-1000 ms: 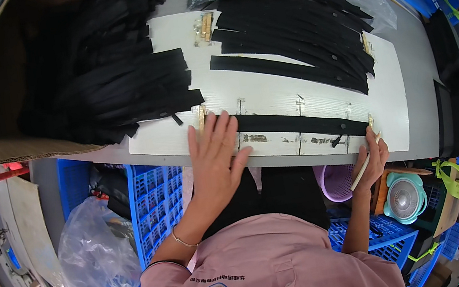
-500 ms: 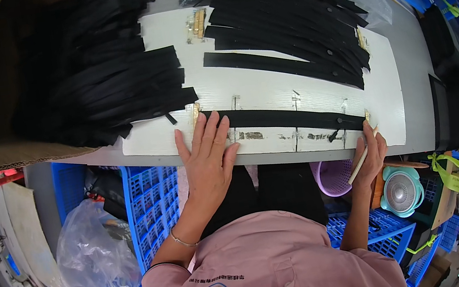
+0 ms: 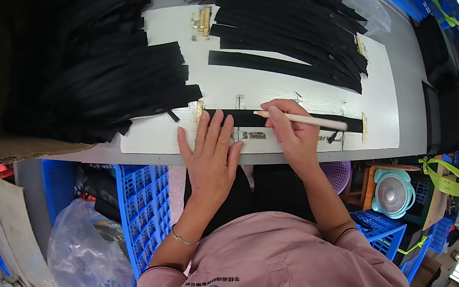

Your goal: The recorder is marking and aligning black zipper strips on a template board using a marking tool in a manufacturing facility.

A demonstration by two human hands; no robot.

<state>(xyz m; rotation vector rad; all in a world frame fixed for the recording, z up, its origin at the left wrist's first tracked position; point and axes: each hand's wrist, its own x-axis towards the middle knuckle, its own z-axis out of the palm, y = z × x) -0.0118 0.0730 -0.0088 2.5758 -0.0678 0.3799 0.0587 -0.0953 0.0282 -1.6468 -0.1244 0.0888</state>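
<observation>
White board (image 3: 378, 96), strip (image 3: 244, 117) partly under left fingers (image 3: 214, 131)

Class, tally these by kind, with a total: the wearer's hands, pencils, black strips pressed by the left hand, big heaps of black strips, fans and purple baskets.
Hands: 2 (left hand, right hand)
White pencil: 1
Pressed black strip: 1
Heaps of strips: 2 (left heap, right heap)
Teal fan: 1
Purple basket: 1
Total: 8
</observation>
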